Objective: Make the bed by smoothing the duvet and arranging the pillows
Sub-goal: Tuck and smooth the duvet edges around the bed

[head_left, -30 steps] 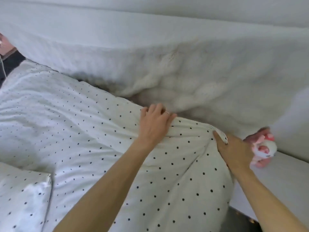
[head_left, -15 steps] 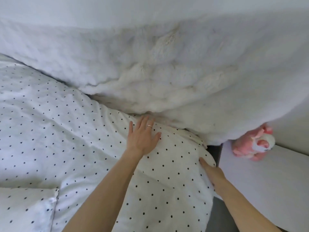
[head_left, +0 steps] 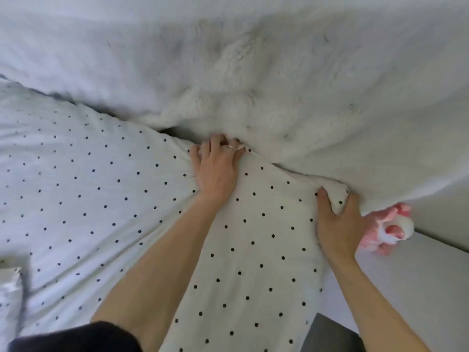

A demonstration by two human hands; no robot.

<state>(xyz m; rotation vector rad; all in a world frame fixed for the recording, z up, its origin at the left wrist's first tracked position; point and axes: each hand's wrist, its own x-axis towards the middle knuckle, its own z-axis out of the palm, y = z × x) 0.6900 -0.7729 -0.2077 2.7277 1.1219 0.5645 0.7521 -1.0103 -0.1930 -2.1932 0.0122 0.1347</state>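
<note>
**Duvet edge gripped at the fluffy blanket**

Nearest, the polka-dot duvet [head_left: 101, 199] lies across the bed. The right hand [head_left: 337, 224], earlier flat at the side, now clutches its corner; the left hand [head_left: 218, 168], splayed a moment ago, curls onto the top edge beneath the fluffy white blanket [head_left: 279, 97]. Likely tugging next.
</note>
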